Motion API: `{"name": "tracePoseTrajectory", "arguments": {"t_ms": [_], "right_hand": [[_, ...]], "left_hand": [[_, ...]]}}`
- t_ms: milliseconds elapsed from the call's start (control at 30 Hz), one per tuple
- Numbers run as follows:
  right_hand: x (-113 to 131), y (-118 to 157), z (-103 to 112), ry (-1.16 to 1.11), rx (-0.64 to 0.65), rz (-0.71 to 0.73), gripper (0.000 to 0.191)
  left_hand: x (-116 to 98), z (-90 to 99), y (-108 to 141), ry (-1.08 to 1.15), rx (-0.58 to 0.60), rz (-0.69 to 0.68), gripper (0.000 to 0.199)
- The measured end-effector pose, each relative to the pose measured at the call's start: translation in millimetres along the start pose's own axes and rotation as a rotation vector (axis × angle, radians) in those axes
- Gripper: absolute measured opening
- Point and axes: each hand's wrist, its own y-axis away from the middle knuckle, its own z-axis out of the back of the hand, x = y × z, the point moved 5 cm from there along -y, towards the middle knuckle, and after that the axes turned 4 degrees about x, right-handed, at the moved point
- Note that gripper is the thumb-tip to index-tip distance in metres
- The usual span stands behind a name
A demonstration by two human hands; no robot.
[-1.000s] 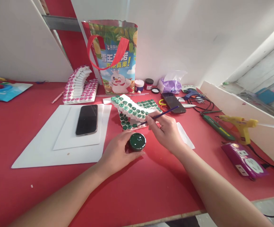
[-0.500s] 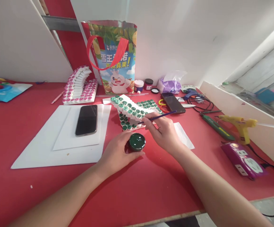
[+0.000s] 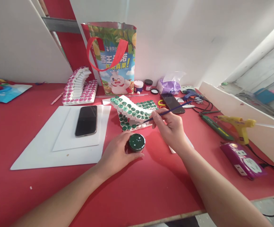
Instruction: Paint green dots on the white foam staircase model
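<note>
My left hand [image 3: 115, 149] is wrapped around a small open jar of dark green paint [image 3: 137, 142] standing on the red table. Between the fingers of my right hand [image 3: 171, 126] is a thin blue paintbrush [image 3: 172, 109], its handle slanting up to the right. The brush tip meets the lower front row of a white craft piece [image 3: 132, 108] covered in small rosette shapes. Many rosettes are green; several along the front right edge are white. My right hand partly covers the right end of this piece.
A black phone [image 3: 87, 120] lies on white boards [image 3: 42, 138] at left. Behind stand a pink-dotted craft piece [image 3: 79, 88], a printed bag [image 3: 114, 63] and paint jars [image 3: 148, 84]. Rightward are another phone [image 3: 173, 103], a green cutter [image 3: 216, 126], a yellow glue gun [image 3: 239, 124] and a purple box [image 3: 243, 160].
My right hand and the paintbrush have shifted to the right, and the brush tip sits farther right along the front row. My left hand stays around the paint jar.
</note>
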Motion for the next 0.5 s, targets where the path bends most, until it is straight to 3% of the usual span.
{"name": "tracePoseTrajectory", "arguments": {"t_ms": [167,500], "right_hand": [[-8.2,-2.7,10.1,-0.329,-0.105,-0.097,0.026],[7.7,3.5,-1.3,-0.302,0.105,-0.079,0.026]], "left_hand": [[0.5,0.0,-0.4,-0.021,0.015,0.019,0.050],[-2.4,1.3,-1.5,-0.024,0.039,0.029,0.047]]}}
